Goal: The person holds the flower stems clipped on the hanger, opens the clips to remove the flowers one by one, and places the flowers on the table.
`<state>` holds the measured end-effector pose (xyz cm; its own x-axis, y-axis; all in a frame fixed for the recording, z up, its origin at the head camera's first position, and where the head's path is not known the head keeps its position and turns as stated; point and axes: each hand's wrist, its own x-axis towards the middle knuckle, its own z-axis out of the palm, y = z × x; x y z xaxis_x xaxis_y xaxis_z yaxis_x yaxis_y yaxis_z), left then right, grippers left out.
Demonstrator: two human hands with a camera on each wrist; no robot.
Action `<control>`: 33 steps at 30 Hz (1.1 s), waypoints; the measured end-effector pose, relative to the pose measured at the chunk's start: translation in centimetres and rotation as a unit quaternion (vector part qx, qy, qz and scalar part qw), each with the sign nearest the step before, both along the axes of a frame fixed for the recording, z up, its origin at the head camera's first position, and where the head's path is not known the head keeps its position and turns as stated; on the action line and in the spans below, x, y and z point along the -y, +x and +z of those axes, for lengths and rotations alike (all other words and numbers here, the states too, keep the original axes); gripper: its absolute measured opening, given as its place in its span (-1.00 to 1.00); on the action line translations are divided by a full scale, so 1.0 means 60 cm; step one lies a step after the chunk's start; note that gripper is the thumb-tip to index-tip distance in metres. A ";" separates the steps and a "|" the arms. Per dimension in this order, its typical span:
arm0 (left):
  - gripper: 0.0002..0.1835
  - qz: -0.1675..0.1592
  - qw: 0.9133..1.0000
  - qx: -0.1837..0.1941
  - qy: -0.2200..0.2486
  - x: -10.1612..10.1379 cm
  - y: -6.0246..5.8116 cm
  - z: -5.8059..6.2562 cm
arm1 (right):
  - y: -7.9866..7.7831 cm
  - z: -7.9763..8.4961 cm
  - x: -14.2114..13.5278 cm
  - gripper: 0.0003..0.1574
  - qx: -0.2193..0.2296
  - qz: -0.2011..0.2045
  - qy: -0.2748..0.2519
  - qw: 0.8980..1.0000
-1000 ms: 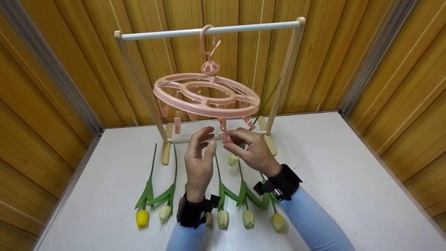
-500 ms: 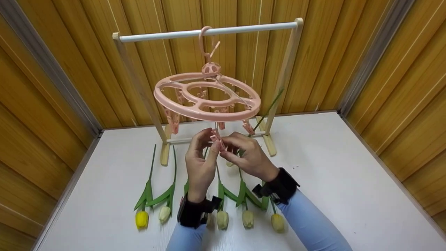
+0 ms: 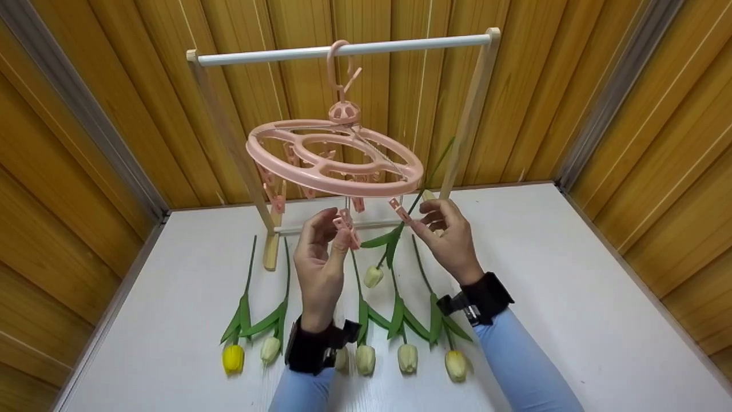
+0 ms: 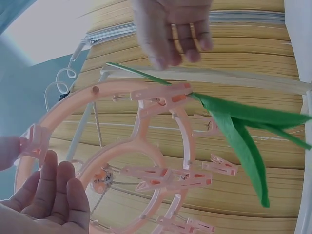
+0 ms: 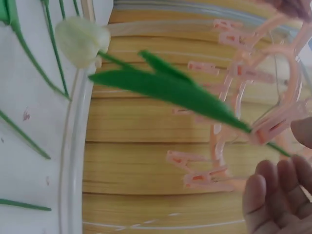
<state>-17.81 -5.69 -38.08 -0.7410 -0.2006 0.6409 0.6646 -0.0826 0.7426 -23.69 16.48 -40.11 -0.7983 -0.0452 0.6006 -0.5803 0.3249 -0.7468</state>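
A round pink clip hanger (image 3: pixel 337 186) hangs by its hook from a white rod. My left hand (image 3: pixel 317 266) pinches one of its pink clothespins (image 3: pixel 344 220) between thumb and fingers; the same clothespin (image 4: pixel 34 141) shows at the left edge of the left wrist view. Another clothespin (image 3: pixel 400 210) at the front right grips the stem of a pale tulip (image 3: pixel 373 277), which hangs tilted, bloom down, its green leaves (image 5: pixel 170 90) spread. Beside that clothespin is my right hand (image 3: pixel 449 240), fingers loosely bent and apart from it in the left wrist view (image 4: pixel 175 29).
On the white table (image 3: pixel 560 297) lie several tulips in a row, among them a bright yellow tulip (image 3: pixel 233 359) at the left and a yellowish tulip (image 3: pixel 456 365) at the right. The rack has wooden uprights (image 3: pixel 472 114) and a white rod (image 3: pixel 412 44). Wood-patterned walls (image 3: pixel 657 143) enclose the table.
My right hand has left the clothespin in my left hand and moved right, to the tulip's clothespin. The left hand has closed on its clothespin. The hanger has swung slightly left.
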 end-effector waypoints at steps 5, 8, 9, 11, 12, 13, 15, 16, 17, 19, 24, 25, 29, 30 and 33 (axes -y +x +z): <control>-0.62 -0.029 0.999 0.001 0.025 0.004 0.003 0.003 | -0.009 -0.004 -0.002 -0.48 0.082 0.064 -0.026 0.994; -0.64 -0.052 0.998 -0.009 0.040 0.005 0.001 0.003 | -0.006 -0.002 0.002 -0.54 0.090 0.090 -0.028 0.992; -0.64 -0.057 0.997 -0.013 0.044 0.005 0.000 0.003 | -0.004 -0.002 0.004 -0.56 0.089 0.096 -0.030 0.991; -0.65 -0.067 0.996 -0.018 0.051 0.004 -0.001 0.002 | -0.001 -0.001 0.006 -0.59 0.088 0.107 -0.037 0.990; -0.66 -0.069 0.996 -0.019 0.053 0.004 -0.002 0.001 | 0.002 0.000 0.007 -0.61 0.087 0.110 -0.040 0.989; -0.66 -0.070 0.996 -0.020 0.054 0.004 -0.002 0.001 | 0.004 0.001 0.008 -0.62 0.087 0.112 -0.042 0.989; -0.66 -0.071 0.996 -0.016 0.055 0.003 -0.002 0.001 | 0.009 0.002 0.010 -0.63 0.081 0.112 -0.043 0.990; -0.65 -0.070 0.996 -0.012 0.054 0.003 -0.002 0.001 | 0.012 0.003 0.011 -0.63 0.077 0.111 -0.042 0.990; -0.64 -0.066 0.996 -0.007 0.053 0.002 -0.002 0.001 | 0.015 0.004 0.012 -0.63 0.070 0.110 -0.039 0.991; -0.62 -0.051 0.998 0.001 0.044 0.001 -0.002 0.001 | 0.019 0.005 0.013 -0.63 0.056 0.109 -0.033 0.992; -0.61 0.004 1.000 0.002 0.026 -0.006 -0.003 -0.003 | 0.030 0.006 0.014 -0.64 0.022 0.111 -0.016 0.993; -0.62 0.017 1.000 -0.001 0.025 -0.009 -0.003 -0.004 | 0.032 0.005 0.015 -0.64 0.017 0.110 -0.013 0.994; -0.69 0.055 0.998 -0.014 0.024 -0.019 -0.002 -0.009 | 0.039 0.006 0.016 -0.63 0.002 0.108 -0.003 0.994; -0.70 0.060 0.998 -0.015 0.024 -0.021 -0.001 -0.009 | 0.041 0.006 0.017 -0.63 -0.002 0.108 -0.002 0.994; -0.73 0.058 0.998 -0.018 0.022 -0.028 0.000 -0.011 | 0.045 0.006 0.019 -0.62 -0.012 0.110 -0.002 0.994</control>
